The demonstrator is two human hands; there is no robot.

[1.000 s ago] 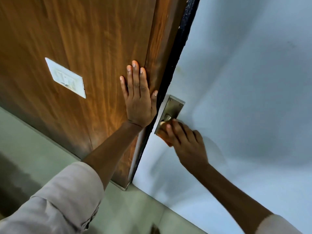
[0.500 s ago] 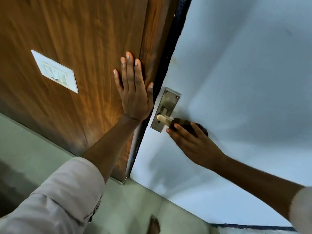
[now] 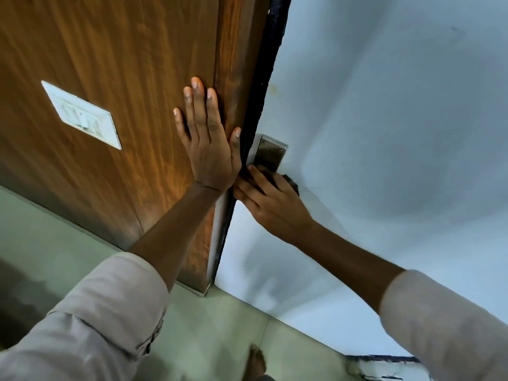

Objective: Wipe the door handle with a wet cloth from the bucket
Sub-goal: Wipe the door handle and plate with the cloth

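At frame centre, the right hand (image 3: 272, 204) clenched a dark cloth (image 3: 288, 182) over the door handle (image 3: 268, 156), apparently wiping. The left hand (image 3: 209, 144) lay flat, fingers released, on the wooden panel (image 3: 123, 64), likely for balance.

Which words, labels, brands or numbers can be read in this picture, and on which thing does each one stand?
There are none to read.
Switch plate on the wooden panel: white, with faint shapes too blurred to tell whether any are marks.
Metal plate of the door handle: only screws show, no brand.
White door, cloth, right hand and left hand: no text.
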